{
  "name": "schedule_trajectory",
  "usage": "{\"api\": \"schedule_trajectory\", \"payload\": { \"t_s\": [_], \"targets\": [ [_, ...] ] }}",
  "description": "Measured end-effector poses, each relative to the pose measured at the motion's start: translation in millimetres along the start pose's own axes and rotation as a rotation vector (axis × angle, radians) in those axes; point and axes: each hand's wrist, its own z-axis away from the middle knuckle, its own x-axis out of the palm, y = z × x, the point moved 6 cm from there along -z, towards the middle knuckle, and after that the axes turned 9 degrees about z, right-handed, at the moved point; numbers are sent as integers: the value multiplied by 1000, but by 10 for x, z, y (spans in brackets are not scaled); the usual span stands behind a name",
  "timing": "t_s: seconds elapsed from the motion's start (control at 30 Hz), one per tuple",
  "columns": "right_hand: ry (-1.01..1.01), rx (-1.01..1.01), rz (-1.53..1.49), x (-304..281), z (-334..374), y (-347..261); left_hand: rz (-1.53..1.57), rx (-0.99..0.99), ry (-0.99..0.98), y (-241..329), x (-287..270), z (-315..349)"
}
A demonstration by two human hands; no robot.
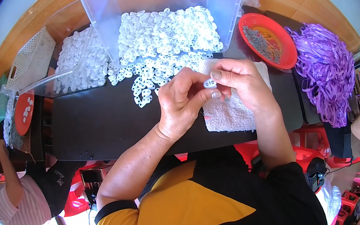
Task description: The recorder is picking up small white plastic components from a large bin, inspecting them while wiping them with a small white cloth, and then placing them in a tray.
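A small white oval plastic piece with two dark-looking holes is held above the table, between my two hands. My left hand is closed, its thumb and forefinger pinching the piece from the left. From the other side, my right hand grips it with bent fingers, the thumb near its top. Under my right hand lies a white towel. Many similar white pieces are spread on the dark table just beyond my left hand. They run back into a clear plastic bin piled with more.
Left of the bin is a clear container of white pieces, near a white perforated basket and red plate. A red bowl of small grey parts and a purple ribbon heap stand right. People sit at both sides.
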Motion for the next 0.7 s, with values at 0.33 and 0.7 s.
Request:
{"api": "schedule_trajectory", "payload": {
  "t_s": [0.33, 0.7],
  "targets": [
    [-32, 7, 6, 17, 1, 1, -75, 103, -24, 21, 4, -17],
    [19, 11, -3, 2, 11, 9, -35, 108, -36, -10, 40, -8]
  ]
}}
